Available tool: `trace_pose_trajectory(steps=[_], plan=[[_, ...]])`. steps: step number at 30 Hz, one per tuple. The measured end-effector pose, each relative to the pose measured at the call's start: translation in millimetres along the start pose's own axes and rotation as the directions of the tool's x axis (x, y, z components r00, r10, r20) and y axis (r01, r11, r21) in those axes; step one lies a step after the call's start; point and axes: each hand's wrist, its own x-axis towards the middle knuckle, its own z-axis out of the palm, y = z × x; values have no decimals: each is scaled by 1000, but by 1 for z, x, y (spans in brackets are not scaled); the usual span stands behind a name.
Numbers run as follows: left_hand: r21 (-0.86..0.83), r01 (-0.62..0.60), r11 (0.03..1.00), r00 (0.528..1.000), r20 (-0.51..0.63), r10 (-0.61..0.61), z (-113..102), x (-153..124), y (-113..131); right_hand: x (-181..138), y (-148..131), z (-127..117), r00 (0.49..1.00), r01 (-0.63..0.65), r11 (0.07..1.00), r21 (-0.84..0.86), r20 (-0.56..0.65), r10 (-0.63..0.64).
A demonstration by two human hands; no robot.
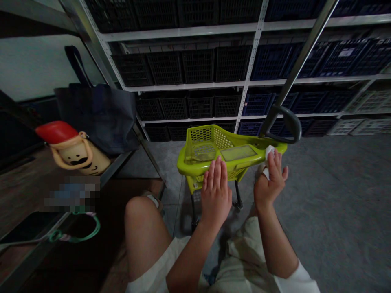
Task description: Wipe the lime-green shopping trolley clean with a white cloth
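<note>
A small yellow-green shopping cart (189, 167) with a perforated basket stands in front of my knees. My left hand (216, 191) lies against its near rim, fingers stretched out and side by side, with nothing visible in it. At the cart's right end, my right hand (270, 181) presses a crumpled white tissue (269, 151) to the rim. Part of the tissue shows beneath the palm, and the rest is hidden by the fingers. Just above that hand is a dark grey loop handle (293, 124).
Shelves (183, 86) hold rows of black crates (198, 65) and blue crates (271, 61) behind the cart. At left, a bench carries a dark tote bag (97, 114), a cartoon-faced tumbler (76, 150) with a red lid, and a phone with a green cord (91, 232). A metal pole (305, 57) slants upward.
</note>
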Motion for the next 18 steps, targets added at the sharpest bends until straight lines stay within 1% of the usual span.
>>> trace_pose_trajectory(steps=[1,2,3,4,6,7,8,9,10,11,12,13,14,15,16,17,18], plan=[[-4,4,1000,1000,0,-4,0,0,0,-1,-3,1,1000,-2,1000,6,21,2],[-9,7,1000,1000,-1,-7,1,0,1,-4,-10,1,997,41,999,23,68,-42],[-11,9,1000,1000,-3,-9,2,0,1,-6,-18,0,984,116,992,56,127,-122],[-10,10,1000,1000,-7,-10,3,-1,0,-9,-28,-1,957,205,973,105,187,-222],[-2,7,1000,1000,-18,-7,4,-1,-1,-14,-44,-3,877,349,915,203,272,-395],[2,3,1000,1000,-19,-3,5,-1,-2,-14,-47,-5,844,392,891,230,296,-448],[4,-1,1000,1000,-16,1,4,-2,-2,-13,-46,-6,825,419,878,232,307,-474],[5,-4,1000,1000,-9,4,4,-2,-3,-11,-42,-7,825,427,879,214,306,-475],[4,-8,1000,1000,0,8,3,-1,-3,-9,-34,-7,843,417,891,181,288,-453],[2,-11,1000,1000,10,11,1,-1,-3,-6,-24,-8,876,387,911,143,252,-412],[1,-12,1000,1000,17,12,0,-1,-3,-3,-14,-7,916,333,937,106,201,-348],[0,-11,1000,1000,20,11,-1,0,-2,0,-5,-6,955,253,965,76,139,-261],[1,-8,1000,1000,20,8,-1,0,-2,2,2,-5,983,162,985,58,78,-166],[1,-5,1000,1000,16,5,-1,0,-1,3,6,-4,996,78,996,45,34,-80],[2,0,1000,1000,12,0,-1,1,0,2,7,-3,1000,20,999,36,12,-20],[4,4,1000,1000,6,-4,-1,1,1,0,4,-2,1000,-4,1000,31,13,4],[5,7,1000,1000,2,-7,0,1,1,-2,-3,-1,999,17,999,34,38,-18]])
